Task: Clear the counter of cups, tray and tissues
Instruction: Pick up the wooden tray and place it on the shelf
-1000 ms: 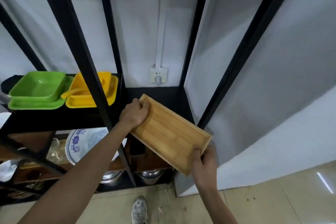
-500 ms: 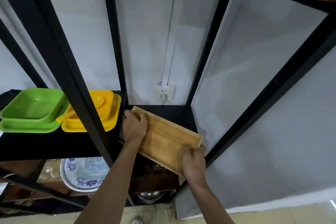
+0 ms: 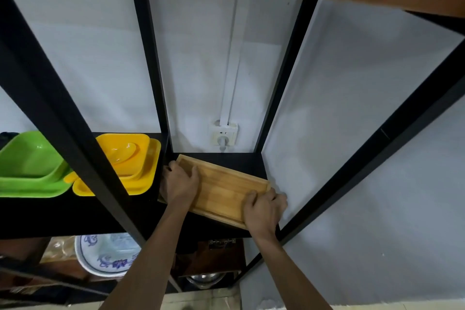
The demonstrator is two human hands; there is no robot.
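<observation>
A light wooden tray [image 3: 221, 190] lies at a slant on the black shelf [image 3: 234, 160] of a black metal rack, in the right-hand bay. My left hand [image 3: 180, 182] grips the tray's far left end, thumb inside the rim. My right hand [image 3: 263, 210] grips its near right corner, close to the white side wall. The tray's near left edge is hidden behind my left wrist. No cups or tissues are in view.
Yellow dishes [image 3: 130, 161] and green dishes [image 3: 30, 166] are stacked on the same shelf to the left. A black upright post [image 3: 63, 118] crosses in front. A wall socket [image 3: 224, 134] sits behind the tray. A blue-patterned plate [image 3: 105, 254] rests on the shelf below.
Both hands have carried the tray from in front of the rack forward onto the black shelf, and it now lies lower and flatter. My view has moved closer and tilted up.
</observation>
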